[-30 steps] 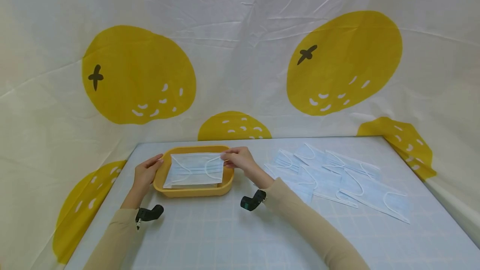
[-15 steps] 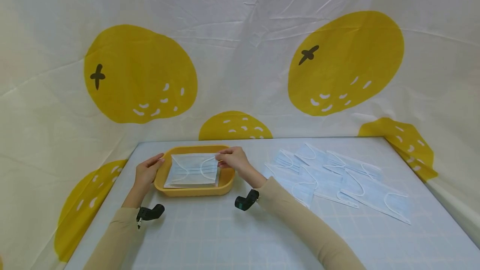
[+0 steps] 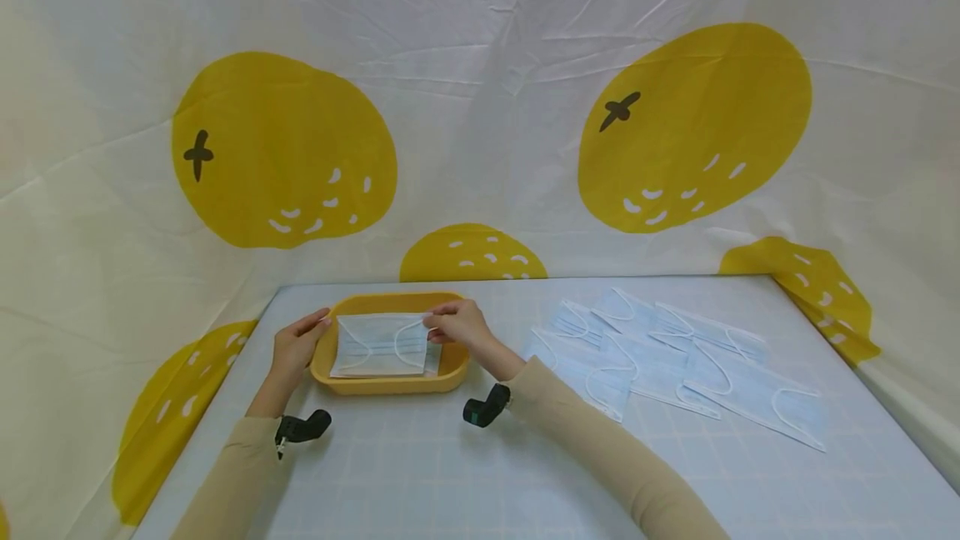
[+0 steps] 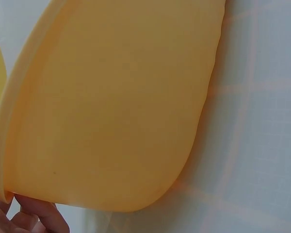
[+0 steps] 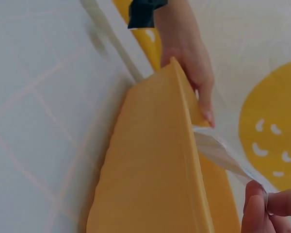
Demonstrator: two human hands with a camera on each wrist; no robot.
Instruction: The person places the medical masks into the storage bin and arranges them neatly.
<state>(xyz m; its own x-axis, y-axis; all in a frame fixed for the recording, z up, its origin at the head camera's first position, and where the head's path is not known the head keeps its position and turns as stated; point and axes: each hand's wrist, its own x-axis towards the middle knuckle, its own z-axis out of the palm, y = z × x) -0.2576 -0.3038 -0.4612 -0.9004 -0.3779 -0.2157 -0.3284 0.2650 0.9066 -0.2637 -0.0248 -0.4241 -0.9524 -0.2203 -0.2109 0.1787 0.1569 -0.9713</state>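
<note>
A yellow plastic tray (image 3: 386, 387) stands at the back left of the table. My left hand (image 3: 292, 350) grips its left end at the rim, and the left wrist view shows fingers (image 4: 46, 213) under that rim. With thumb and fingertips my right hand (image 3: 459, 327) pinches the upper right corner of a light blue face mask (image 3: 378, 344) with white ear loops. The mask lies over the tray's opening, and in the right wrist view the mask (image 5: 223, 153) slopes up from inside the tray towards the pinching fingers (image 5: 254, 204). A pale edge shows beneath it at the right.
Several face masks (image 3: 675, 357) lie spread and overlapping on the right of the table (image 3: 420, 473). Behind the table hangs a white curtain (image 3: 487, 148) with large yellow fruit prints. A black camera (image 3: 487, 407) sits on the right wrist.
My right hand has moved left and slightly down, bringing the mask's right edge further over the tray. My left hand keeps its place at the tray's left end.
</note>
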